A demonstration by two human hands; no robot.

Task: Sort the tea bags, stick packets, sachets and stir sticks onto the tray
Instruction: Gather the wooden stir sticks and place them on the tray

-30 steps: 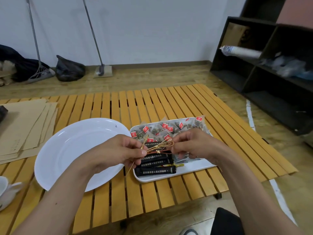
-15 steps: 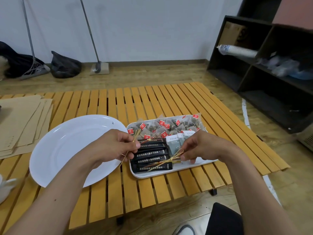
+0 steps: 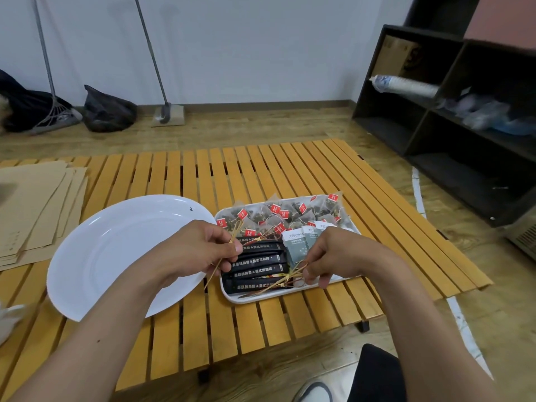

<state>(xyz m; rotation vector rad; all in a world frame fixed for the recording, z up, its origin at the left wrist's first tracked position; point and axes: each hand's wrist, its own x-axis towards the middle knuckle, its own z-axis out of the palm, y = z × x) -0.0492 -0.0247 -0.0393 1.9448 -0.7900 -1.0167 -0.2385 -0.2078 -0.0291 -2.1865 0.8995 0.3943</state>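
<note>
A white rectangular tray (image 3: 251, 298) sits on the slatted wooden table. Along its far side lie tea bags (image 3: 285, 213) with red tags. Black stick packets (image 3: 256, 262) fill its near left part, and pale green sachets (image 3: 297, 245) lie to their right. My left hand (image 3: 191, 250) pinches a few knotted bamboo stir sticks (image 3: 232, 242) at the tray's left edge. My right hand (image 3: 327, 256) holds a bundle of stir sticks (image 3: 285, 281) low over the tray's near edge, touching the black packets.
A large white plate (image 3: 116, 250) lies left of the tray, partly under my left forearm. Brown paper envelopes (image 3: 34, 207) are stacked at the far left. A dark shelf unit (image 3: 452, 117) stands to the right, and brooms lean on the back wall.
My right hand has carried its stir sticks from above the tea bags down to the tray's near edge. My left hand stays put with its sticks.
</note>
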